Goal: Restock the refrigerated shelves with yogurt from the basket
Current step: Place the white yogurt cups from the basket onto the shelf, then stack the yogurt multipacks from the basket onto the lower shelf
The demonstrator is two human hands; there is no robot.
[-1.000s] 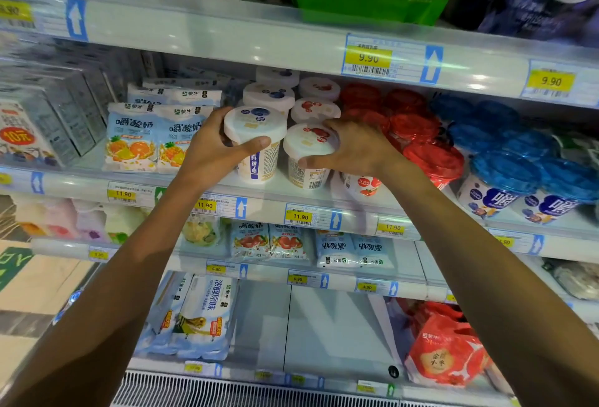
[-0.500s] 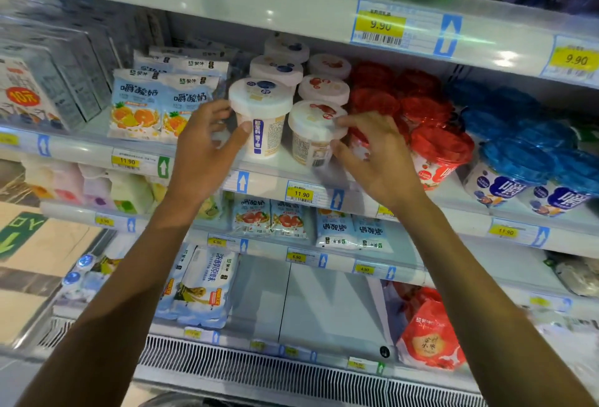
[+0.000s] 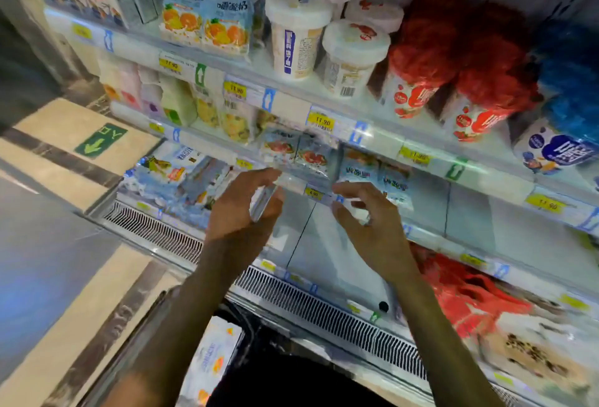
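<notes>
Before the lower shelf edge, both hands are free: the left hand (image 3: pixel 243 204) and right hand (image 3: pixel 368 217) have loosely curled fingers and grip nothing. Above them, two white-lidded yogurt cups (image 3: pixel 296 33) stand side by side on the upper shelf (image 3: pixel 291 105), between fruit pouches (image 3: pixel 207 17) and red-lidded cups (image 3: pixel 421 59).

Yogurt cups (image 3: pixel 296 33) on shelf (image 3: pixel 291 105), right of pouches (image 3: pixel 207 17); basket (image 3: pixel 251 330) perhaps below.
</notes>
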